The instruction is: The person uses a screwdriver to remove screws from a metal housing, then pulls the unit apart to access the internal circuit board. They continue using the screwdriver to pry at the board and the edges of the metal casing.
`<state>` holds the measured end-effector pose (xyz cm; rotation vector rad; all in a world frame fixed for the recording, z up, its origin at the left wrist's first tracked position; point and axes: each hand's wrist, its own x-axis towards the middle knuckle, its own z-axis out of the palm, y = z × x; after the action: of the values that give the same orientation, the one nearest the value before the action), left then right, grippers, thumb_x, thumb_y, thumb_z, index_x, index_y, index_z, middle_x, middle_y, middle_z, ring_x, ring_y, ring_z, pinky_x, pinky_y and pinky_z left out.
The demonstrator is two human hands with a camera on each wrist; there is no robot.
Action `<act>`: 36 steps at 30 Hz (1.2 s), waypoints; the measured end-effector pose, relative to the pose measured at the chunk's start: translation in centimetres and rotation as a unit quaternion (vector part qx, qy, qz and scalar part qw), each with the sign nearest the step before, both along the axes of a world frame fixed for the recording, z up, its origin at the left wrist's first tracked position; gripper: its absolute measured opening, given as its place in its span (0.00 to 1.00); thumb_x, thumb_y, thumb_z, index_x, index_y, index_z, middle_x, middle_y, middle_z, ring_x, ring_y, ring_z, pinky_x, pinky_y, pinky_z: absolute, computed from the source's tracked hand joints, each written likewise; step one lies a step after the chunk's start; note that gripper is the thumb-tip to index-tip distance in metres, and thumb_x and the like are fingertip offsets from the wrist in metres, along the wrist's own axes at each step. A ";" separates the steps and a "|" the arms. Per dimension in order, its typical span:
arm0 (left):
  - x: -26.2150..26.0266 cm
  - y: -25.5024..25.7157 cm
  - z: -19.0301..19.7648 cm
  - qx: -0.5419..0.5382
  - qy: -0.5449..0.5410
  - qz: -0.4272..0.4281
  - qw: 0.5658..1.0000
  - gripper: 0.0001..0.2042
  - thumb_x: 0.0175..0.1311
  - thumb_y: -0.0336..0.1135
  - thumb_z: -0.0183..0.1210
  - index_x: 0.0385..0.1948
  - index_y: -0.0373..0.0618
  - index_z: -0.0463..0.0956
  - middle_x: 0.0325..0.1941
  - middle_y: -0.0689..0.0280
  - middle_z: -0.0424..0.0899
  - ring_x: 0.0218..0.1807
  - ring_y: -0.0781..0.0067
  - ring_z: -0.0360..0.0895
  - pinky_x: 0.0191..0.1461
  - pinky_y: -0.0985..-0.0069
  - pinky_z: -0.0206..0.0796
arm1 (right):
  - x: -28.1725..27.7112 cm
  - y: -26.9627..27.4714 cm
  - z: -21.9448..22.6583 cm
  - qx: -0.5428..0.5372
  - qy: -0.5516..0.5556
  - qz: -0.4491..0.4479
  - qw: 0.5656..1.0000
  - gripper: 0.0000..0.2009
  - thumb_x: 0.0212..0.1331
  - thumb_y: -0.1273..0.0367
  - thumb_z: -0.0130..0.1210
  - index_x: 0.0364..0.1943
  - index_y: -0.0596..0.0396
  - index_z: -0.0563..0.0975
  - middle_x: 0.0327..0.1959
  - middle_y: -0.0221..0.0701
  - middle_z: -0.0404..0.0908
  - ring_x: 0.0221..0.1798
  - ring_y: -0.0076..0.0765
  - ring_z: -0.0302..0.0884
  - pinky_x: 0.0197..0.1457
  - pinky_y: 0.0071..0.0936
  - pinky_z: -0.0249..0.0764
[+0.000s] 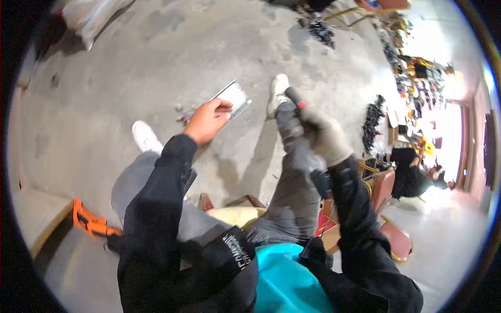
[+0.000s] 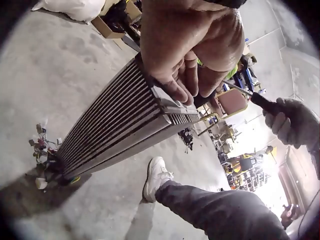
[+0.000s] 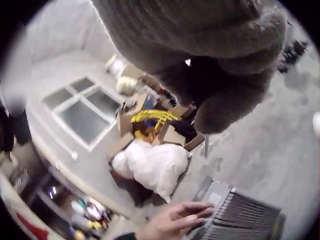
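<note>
A long finned metal unit [image 2: 115,115] stands on the floor, tilted in the left wrist view. My bare left hand [image 1: 206,122] grips its upper end [image 1: 236,98], fingers bent over the edge. The same hand [image 3: 175,220] appears beside the fins [image 3: 245,217] in the right wrist view. In a pale glove, my right hand [image 1: 326,136] is curled round a dark-handled tool [image 2: 262,101] whose thin metal shaft points toward the unit's top, apart from it. Motion blurs this hand in the head view.
Small coloured pieces [image 2: 41,145] lie by the unit's base. An orange tool [image 1: 91,221] is at the left by a ledge. A white sack [image 3: 155,165] and boxes sit near a wall. Dark piles [image 1: 373,122] and chairs [image 1: 397,241] are on the right.
</note>
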<state>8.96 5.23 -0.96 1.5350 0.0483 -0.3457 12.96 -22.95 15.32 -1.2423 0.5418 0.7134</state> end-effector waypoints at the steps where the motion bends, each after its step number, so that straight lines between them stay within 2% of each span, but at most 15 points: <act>1: -0.2 0.2 0.6 0.028 -0.006 -0.014 0.999 0.14 0.66 0.25 0.58 0.53 0.36 0.76 0.52 0.60 0.84 0.58 0.70 0.80 0.65 0.72 0.70 | -1.5 0.9 -1.2 0.055 -0.006 -0.022 0.998 0.14 0.64 0.68 0.59 0.51 0.60 0.77 0.42 0.35 0.82 0.39 0.29 0.80 0.41 0.24 0.79; 3: -0.5 0.0 0.4 0.013 -0.012 -0.011 1.000 0.15 0.66 0.25 0.57 0.54 0.36 0.76 0.54 0.60 0.83 0.59 0.71 0.78 0.66 0.71 0.68 | -3.0 2.5 -1.1 -0.039 -0.063 0.065 0.995 0.12 0.60 0.73 0.59 0.48 0.58 0.78 0.41 0.34 0.82 0.41 0.30 0.80 0.42 0.26 0.79; 6: -0.4 0.2 -1.8 -0.001 -0.031 -0.020 0.999 0.17 0.64 0.23 0.56 0.56 0.35 0.74 0.57 0.57 0.81 0.62 0.64 0.79 0.67 0.68 0.69 | -3.2 4.9 -4.0 0.051 0.010 0.029 0.998 0.13 0.58 0.73 0.55 0.47 0.60 0.77 0.33 0.34 0.79 0.33 0.29 0.79 0.36 0.26 0.79; 10: -0.5 0.0 -0.3 -0.003 -0.014 -0.033 0.999 0.17 0.64 0.20 0.55 0.56 0.35 0.73 0.57 0.58 0.81 0.61 0.66 0.79 0.66 0.69 0.68 | -1.7 7.5 -8.0 -0.135 -0.084 0.077 0.984 0.18 0.54 0.66 0.57 0.44 0.67 0.75 0.32 0.39 0.80 0.32 0.33 0.81 0.35 0.29 0.79; 14: -0.6 -0.3 -0.9 -0.013 -0.004 -0.043 0.999 0.17 0.65 0.20 0.55 0.56 0.36 0.74 0.57 0.60 0.81 0.59 0.69 0.79 0.63 0.71 0.70 | -1.1 8.8 -11.6 -0.424 -0.257 0.190 0.847 0.32 0.56 0.49 0.62 0.40 0.74 0.73 0.29 0.49 0.79 0.35 0.51 0.83 0.41 0.38 0.78; 15: -0.7 -0.4 -1.2 -0.007 0.003 -0.031 0.999 0.14 0.64 0.20 0.56 0.52 0.35 0.75 0.57 0.60 0.81 0.58 0.70 0.79 0.63 0.72 0.71 | -1.0 9.0 -11.7 -0.500 -0.352 0.326 0.721 0.36 0.55 0.45 0.63 0.40 0.74 0.73 0.33 0.53 0.81 0.42 0.59 0.83 0.48 0.41 0.77; 17: -0.8 -0.6 -1.1 -0.037 -0.011 -0.018 0.999 0.09 0.63 0.21 0.58 0.44 0.36 0.77 0.57 0.57 0.80 0.57 0.68 0.80 0.61 0.72 0.71 | -0.9 9.7 -10.5 -0.455 -0.228 0.225 0.831 0.36 0.54 0.44 0.64 0.42 0.72 0.73 0.36 0.56 0.82 0.46 0.61 0.83 0.51 0.43 0.77; 20: -0.6 -0.3 -1.2 0.029 -0.077 -0.039 0.996 0.06 0.61 0.22 0.60 0.39 0.36 0.77 0.59 0.55 0.79 0.58 0.64 0.80 0.61 0.72 0.71 | -0.4 10.1 -9.9 -0.450 -0.186 0.161 0.859 0.31 0.52 0.51 0.66 0.43 0.71 0.74 0.42 0.59 0.83 0.46 0.61 0.85 0.49 0.44 0.79; 24: -0.7 -0.6 -0.1 0.054 -0.100 -0.045 0.992 0.07 0.60 0.25 0.61 0.39 0.36 0.77 0.59 0.56 0.79 0.59 0.61 0.79 0.62 0.69 0.71 | 0.0 9.7 -11.4 -0.498 -0.197 0.138 0.833 0.32 0.51 0.50 0.67 0.42 0.71 0.74 0.42 0.59 0.83 0.49 0.60 0.84 0.51 0.44 0.79; 25: -0.6 -0.7 -0.5 0.035 -0.080 -0.059 0.994 0.08 0.63 0.27 0.58 0.40 0.35 0.75 0.63 0.54 0.77 0.62 0.63 0.76 0.68 0.68 0.65 | 0.4 9.3 -12.2 -0.515 -0.198 0.163 0.818 0.31 0.50 0.50 0.68 0.42 0.68 0.75 0.40 0.56 0.84 0.48 0.58 0.85 0.51 0.43 0.79; 26: -0.3 -0.5 0.6 0.053 -0.021 -0.091 0.994 0.12 0.63 0.29 0.60 0.47 0.35 0.76 0.63 0.55 0.77 0.62 0.66 0.76 0.66 0.69 0.67 | 0.6 9.1 -11.4 -0.489 -0.185 0.178 0.834 0.30 0.50 0.50 0.69 0.41 0.68 0.76 0.39 0.54 0.84 0.46 0.56 0.85 0.49 0.43 0.80; 28: -0.6 -0.7 0.8 0.098 -0.127 -0.076 0.984 0.18 0.64 0.32 0.63 0.53 0.34 0.75 0.53 0.61 0.81 0.56 0.69 0.79 0.63 0.70 0.70 | 1.1 7.7 -15.5 -0.431 -0.176 0.172 0.868 0.31 0.49 0.50 0.69 0.39 0.69 0.76 0.36 0.52 0.84 0.43 0.54 0.86 0.47 0.43 0.80; 30: 0.1 0.0 3.2 -0.006 0.016 -0.092 0.996 0.14 0.67 0.32 0.61 0.52 0.36 0.77 0.50 0.64 0.83 0.55 0.74 0.78 0.62 0.72 0.70 | 1.5 7.7 -14.5 -0.459 -0.173 0.188 0.851 0.34 0.50 0.49 0.69 0.41 0.73 0.75 0.34 0.52 0.85 0.40 0.52 0.87 0.45 0.41 0.80; 33: 1.3 2.1 4.7 -0.077 0.021 -0.028 0.996 0.12 0.70 0.32 0.59 0.51 0.38 0.77 0.50 0.65 0.83 0.51 0.75 0.79 0.59 0.73 0.71 | 1.1 8.8 -10.9 -0.428 -0.157 0.154 0.876 0.29 0.51 0.53 0.69 0.38 0.72 0.74 0.26 0.42 0.82 0.27 0.36 0.83 0.32 0.33 0.79; 36: 1.9 3.3 5.6 -0.094 -0.023 0.083 0.992 0.11 0.69 0.32 0.59 0.47 0.37 0.79 0.46 0.64 0.85 0.48 0.76 0.80 0.53 0.74 0.73 | 1.5 8.6 -10.9 -0.403 -0.157 0.159 0.888 0.28 0.51 0.56 0.68 0.37 0.72 0.74 0.21 0.38 0.80 0.22 0.33 0.80 0.28 0.29 0.77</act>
<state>10.83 8.55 4.62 1.3409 0.1035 -0.1779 14.47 -14.34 4.39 -2.2227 0.3670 0.5414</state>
